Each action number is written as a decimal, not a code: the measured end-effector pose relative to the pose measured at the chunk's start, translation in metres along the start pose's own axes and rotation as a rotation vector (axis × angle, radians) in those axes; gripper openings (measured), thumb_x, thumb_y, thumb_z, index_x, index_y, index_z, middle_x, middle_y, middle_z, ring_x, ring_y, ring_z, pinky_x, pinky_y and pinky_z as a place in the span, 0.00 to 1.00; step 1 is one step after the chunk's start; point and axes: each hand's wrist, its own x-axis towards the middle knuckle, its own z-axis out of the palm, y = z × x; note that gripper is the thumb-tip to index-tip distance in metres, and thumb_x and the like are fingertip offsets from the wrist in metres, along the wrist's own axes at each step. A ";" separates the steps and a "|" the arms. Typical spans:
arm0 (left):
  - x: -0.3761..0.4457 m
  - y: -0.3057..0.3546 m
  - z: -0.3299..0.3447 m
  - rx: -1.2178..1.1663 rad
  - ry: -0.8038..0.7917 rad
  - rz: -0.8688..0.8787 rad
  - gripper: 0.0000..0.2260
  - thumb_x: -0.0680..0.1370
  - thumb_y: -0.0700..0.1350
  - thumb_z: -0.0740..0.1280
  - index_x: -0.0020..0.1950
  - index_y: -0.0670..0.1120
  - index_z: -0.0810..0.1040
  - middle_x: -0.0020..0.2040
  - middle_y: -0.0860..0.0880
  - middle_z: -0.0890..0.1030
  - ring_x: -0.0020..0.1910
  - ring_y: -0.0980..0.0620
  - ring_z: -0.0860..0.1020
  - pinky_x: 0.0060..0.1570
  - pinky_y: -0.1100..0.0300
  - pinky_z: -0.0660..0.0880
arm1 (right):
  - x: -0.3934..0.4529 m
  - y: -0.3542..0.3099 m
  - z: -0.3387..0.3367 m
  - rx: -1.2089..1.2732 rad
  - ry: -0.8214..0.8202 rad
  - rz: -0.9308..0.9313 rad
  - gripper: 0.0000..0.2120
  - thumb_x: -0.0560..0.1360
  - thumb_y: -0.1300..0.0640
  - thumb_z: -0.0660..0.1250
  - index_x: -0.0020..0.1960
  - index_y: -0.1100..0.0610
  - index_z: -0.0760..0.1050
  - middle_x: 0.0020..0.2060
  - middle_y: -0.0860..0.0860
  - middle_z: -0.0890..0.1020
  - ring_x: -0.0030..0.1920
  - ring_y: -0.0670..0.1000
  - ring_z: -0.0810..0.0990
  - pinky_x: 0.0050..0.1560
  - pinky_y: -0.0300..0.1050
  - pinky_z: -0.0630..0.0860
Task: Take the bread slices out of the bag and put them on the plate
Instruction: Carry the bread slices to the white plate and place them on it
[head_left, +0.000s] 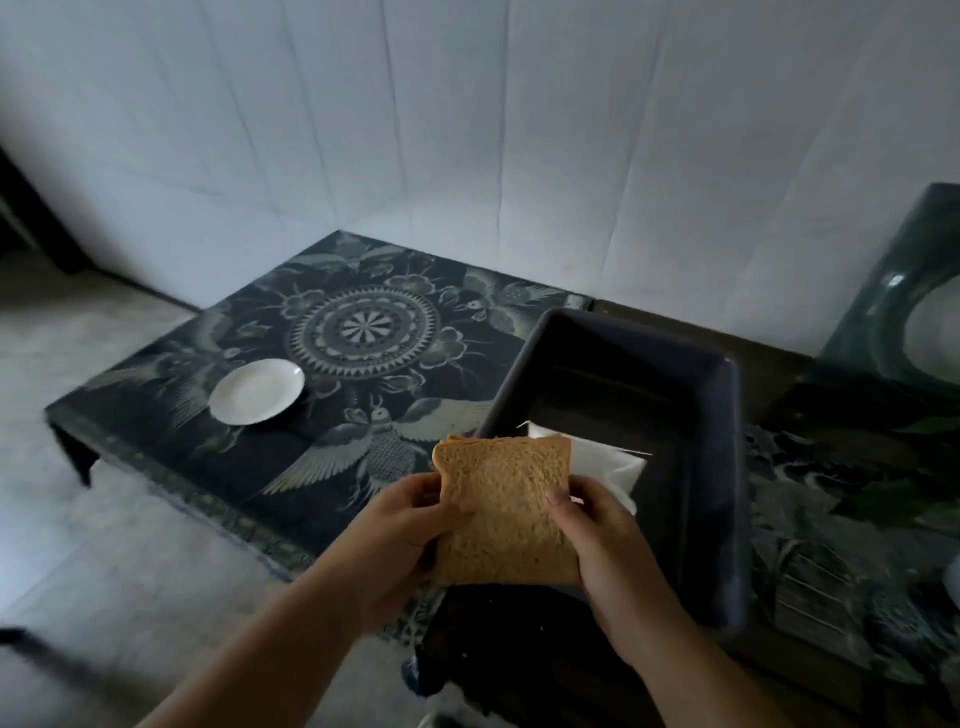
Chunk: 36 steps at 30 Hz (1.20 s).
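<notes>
The left hand (400, 535) grips the left edge of the bread slices (506, 512), thumb pressed on the top face; the right hand (608, 561) clasps the right edge the same way, thumb on top. The slices sit stacked between both hands, held up off everything below. Just beyond the right hand, a white bag (605, 462) lies inside a dark tray (722, 431). Well ahead and to the left of the left hand, a white plate (256, 391) rests bare on the dark patterned surface (363, 332). White wall panels stand beyond it.
</notes>
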 end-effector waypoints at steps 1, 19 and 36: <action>-0.009 -0.003 -0.008 -0.015 0.059 0.008 0.17 0.73 0.38 0.71 0.61 0.37 0.76 0.55 0.37 0.83 0.53 0.38 0.82 0.50 0.44 0.81 | 0.001 0.003 0.008 -0.030 -0.035 0.008 0.18 0.66 0.34 0.69 0.52 0.40 0.81 0.49 0.44 0.86 0.52 0.48 0.84 0.58 0.57 0.78; -0.205 -0.085 -0.166 -0.328 0.889 0.194 0.12 0.74 0.37 0.72 0.57 0.44 0.79 0.48 0.44 0.86 0.48 0.43 0.84 0.44 0.46 0.82 | -0.013 0.051 0.262 -0.253 -0.803 0.243 0.11 0.73 0.56 0.74 0.56 0.53 0.80 0.47 0.52 0.87 0.47 0.54 0.86 0.41 0.49 0.83; -0.302 -0.109 -0.329 -0.438 1.102 0.205 0.15 0.72 0.43 0.76 0.56 0.47 0.79 0.50 0.46 0.86 0.50 0.44 0.84 0.45 0.43 0.82 | -0.034 0.094 0.474 -0.372 -1.115 0.271 0.14 0.72 0.59 0.74 0.57 0.56 0.78 0.45 0.49 0.87 0.46 0.50 0.86 0.39 0.43 0.82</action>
